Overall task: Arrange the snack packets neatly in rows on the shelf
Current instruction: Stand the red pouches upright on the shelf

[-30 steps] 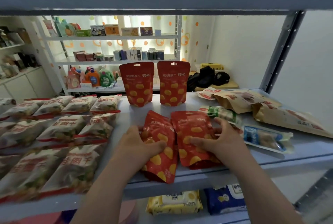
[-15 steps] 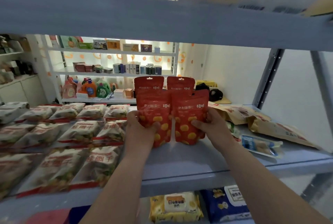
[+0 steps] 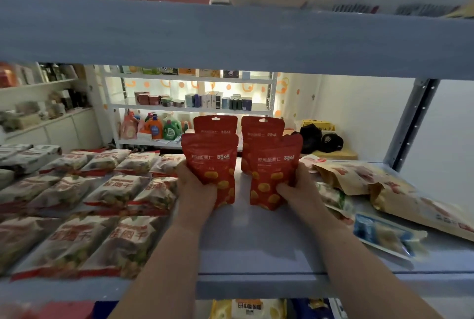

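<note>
- We are seeing the left hand (image 3: 195, 191) curling round a red snack packet (image 3: 213, 162). The thumb is pressing its front and the fingers (image 3: 182, 168) are wrapping its left edge.
- The right hand (image 3: 298, 191) is gripping a second red packet (image 3: 275, 166) the same way, with its thumb on the front and its fingers at the right edge.
- Both packets are standing upright, side by side with a narrow gap between them. Their bottoms are low over the shelf (image 3: 256, 247), and we cannot tell whether they are touching it.
- Just behind the fingers, two more red packets (image 3: 215, 125) are standing upright in a pair, half hidden by the held ones.
- Left of the left hand, white-and-red packets (image 3: 115, 190) are lying flat in rows, the nearest just beside the wrist.
- Right of the right hand, a green-and-white packet (image 3: 333, 199) is lying close by. Brown paper pouches (image 3: 359, 177) are lying loosely beyond it, and a blue-and-clear packet (image 3: 384, 236) is nearer the shelf's front edge.
- Above the hands, the upper shelf board (image 3: 230, 36) is crossing the view and blocking everything higher.
- Far beyond the fingers, a white rack (image 3: 192, 108) is holding boxes and coloured bottles.
</note>
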Demonstrator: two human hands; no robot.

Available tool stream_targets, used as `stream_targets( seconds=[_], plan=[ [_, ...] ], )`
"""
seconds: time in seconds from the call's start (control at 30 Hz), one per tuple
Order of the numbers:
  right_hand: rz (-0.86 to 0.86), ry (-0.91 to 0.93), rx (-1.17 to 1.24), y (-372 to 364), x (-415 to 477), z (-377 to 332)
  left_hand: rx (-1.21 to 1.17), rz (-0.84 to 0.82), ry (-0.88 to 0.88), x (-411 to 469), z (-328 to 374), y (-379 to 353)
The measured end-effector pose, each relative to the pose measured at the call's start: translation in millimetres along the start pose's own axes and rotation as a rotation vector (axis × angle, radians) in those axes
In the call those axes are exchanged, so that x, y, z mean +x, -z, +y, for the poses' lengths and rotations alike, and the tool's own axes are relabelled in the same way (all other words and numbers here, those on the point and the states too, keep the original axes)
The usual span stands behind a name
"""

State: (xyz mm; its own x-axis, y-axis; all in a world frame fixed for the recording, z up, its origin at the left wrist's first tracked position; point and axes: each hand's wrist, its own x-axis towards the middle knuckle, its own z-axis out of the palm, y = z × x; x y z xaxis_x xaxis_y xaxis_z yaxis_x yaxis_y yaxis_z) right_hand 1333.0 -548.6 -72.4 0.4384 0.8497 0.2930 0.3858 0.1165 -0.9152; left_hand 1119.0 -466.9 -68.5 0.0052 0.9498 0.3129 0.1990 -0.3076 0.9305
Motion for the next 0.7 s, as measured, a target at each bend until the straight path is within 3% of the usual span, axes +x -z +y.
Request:
stream_targets(
  seconds=[0.23,0.7],
  plan=[
    [0.012,0.086,-0.118,-5,1,3,0.206,0.037,-0.115,-5,-16,-3],
    [0.043,0.111,-0.205,-3,-10,4,0.232,0.023,-0.130,-13,-11,-1]
  ],
)
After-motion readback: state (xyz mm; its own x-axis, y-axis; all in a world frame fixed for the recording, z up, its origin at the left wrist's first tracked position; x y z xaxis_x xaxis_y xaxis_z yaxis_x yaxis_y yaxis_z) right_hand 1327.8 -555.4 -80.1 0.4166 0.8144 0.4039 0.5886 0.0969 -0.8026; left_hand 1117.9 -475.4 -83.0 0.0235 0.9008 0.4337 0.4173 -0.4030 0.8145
